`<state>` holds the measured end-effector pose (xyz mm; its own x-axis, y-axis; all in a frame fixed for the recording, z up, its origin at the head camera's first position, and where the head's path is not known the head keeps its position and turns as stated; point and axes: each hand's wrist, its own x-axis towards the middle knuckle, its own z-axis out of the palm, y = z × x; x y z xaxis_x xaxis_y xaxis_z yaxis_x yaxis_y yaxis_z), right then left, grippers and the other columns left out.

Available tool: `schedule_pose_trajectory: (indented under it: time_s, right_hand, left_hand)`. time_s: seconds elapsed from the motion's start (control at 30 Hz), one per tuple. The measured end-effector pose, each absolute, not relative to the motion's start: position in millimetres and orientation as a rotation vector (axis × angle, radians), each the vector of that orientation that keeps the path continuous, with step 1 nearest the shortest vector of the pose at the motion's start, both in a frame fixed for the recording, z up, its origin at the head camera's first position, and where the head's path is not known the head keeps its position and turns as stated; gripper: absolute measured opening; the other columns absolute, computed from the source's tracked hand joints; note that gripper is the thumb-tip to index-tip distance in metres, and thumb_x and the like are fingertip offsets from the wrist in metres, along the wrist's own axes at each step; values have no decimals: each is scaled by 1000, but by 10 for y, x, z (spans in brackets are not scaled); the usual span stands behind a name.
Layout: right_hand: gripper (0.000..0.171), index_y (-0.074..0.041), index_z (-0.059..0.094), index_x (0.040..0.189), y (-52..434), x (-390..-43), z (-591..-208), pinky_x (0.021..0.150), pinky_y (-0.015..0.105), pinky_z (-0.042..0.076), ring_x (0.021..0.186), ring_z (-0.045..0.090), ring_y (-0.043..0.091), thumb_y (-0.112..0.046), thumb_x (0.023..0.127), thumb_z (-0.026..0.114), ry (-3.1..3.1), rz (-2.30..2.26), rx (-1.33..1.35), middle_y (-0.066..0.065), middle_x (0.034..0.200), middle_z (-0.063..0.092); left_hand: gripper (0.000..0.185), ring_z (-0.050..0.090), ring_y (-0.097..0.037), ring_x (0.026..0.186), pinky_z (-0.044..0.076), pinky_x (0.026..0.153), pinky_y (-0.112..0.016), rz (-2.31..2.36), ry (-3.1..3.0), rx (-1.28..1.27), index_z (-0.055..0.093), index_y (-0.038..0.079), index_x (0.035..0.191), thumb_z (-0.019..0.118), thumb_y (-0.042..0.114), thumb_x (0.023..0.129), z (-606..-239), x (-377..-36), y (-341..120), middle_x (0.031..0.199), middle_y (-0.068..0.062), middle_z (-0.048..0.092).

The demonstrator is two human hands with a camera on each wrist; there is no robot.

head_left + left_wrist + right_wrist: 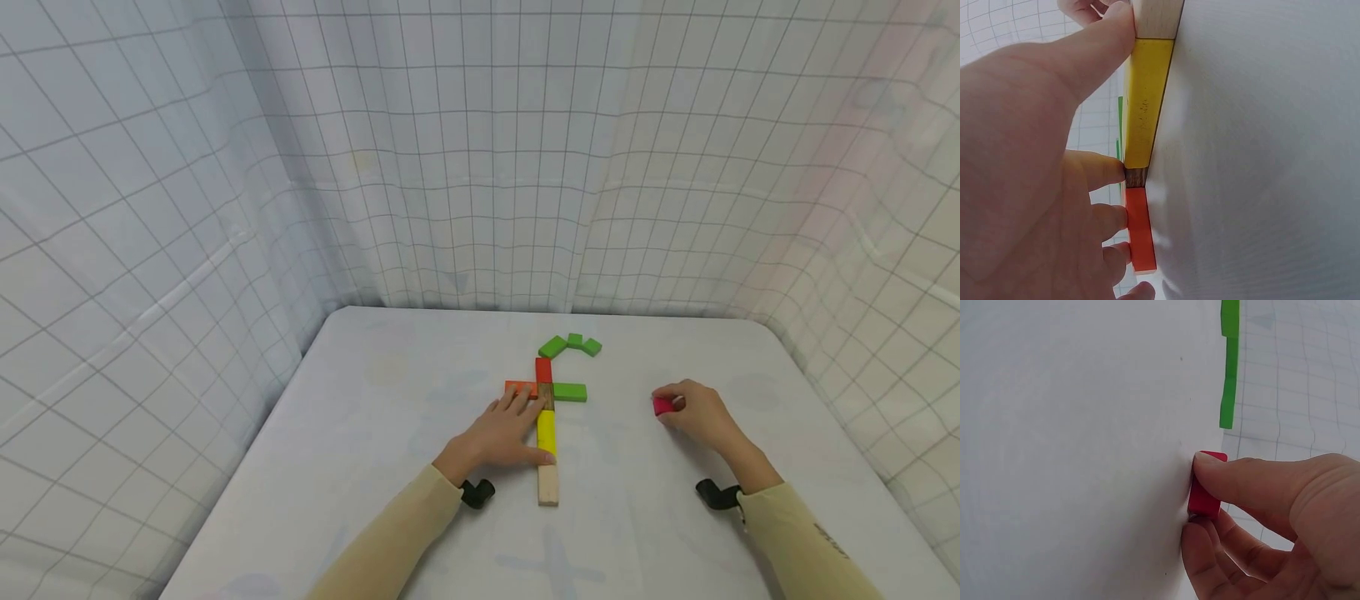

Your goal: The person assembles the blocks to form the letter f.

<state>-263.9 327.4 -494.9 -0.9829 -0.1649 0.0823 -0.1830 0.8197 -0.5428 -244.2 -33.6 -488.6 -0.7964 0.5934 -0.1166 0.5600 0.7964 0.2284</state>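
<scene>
A column of wooden blocks runs toward me: a red block (543, 370), a brown block (547, 402), a yellow block (547, 433) and a plain wooden block (548, 487). An orange block (1140, 230) lies left of the brown one, and a green block (571, 392) lies right of it. My left hand (504, 435) rests spread over the column, its fingertips touching the orange and brown blocks and its thumb at the near end of the yellow one. Off to the right, my right hand (699, 414) pinches a crimson block (1205, 500) between thumb and fingers at the tabletop.
Beyond the column's far end, three small green blocks (553, 347) form a curve. The white table (360, 392) is bounded by grid-patterned curtains (487, 208) at the back and both sides. A black camera mount (717, 495) sits on each wrist.
</scene>
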Motion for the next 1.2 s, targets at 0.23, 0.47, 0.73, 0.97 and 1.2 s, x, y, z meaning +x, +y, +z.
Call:
schedule_pose_trajectory:
  time_s: [0.23, 0.47, 0.73, 0.97, 1.2]
  right_hand:
    - [34, -9, 66, 107, 3251, -2653, -4960, 64, 36, 48, 85, 56, 25, -9, 74, 74, -2951, 900, 314, 10, 97, 58]
    - [34, -10, 67, 107, 3173, -2702, -4978, 65, 36, 48, 85, 56, 24, -9, 74, 73, -2943, 914, 323, 8, 97, 58]
    - [34, -10, 66, 109, 3063, -2764, -4954, 66, 37, 49, 86, 55, 26, -10, 75, 72, -2958, 924, 312, 9, 97, 57]
    - [33, -10, 66, 108, 2999, -2840, -4958, 67, 37, 49, 87, 56, 26, -10, 75, 72, -2945, 921, 310, 10, 98, 57]
    - [33, -9, 66, 108, 2947, -2909, -4954, 67, 37, 50, 87, 57, 26, -9, 75, 72, -2941, 944, 316, 10, 97, 58]
  left_hand:
    - [99, 0, -31, 137, 14, 105, -52, 279, 2804, 904, 10, 23, 147, 44, 77, 72, -4892, -2449, -341, 152, -9, 0]
    - [100, 1, -31, 137, 15, 104, -52, 284, 2801, 910, 11, 22, 147, 43, 78, 71, -4901, -2448, -341, 152, -10, 1]
    - [100, 0, -30, 137, 15, 105, -51, 278, 2804, 913, 11, 21, 147, 43, 78, 71, -4926, -2455, -341, 152, -9, 0]
    - [100, 0, -30, 137, 15, 105, -51, 267, 2805, 909, 11, 21, 147, 42, 78, 71, -4889, -2440, -339, 152, -9, 1]
    - [99, 1, -30, 137, 15, 104, -51, 282, 2801, 904, 11, 22, 147, 43, 77, 71, -4859, -2428, -338, 152, -9, 2]
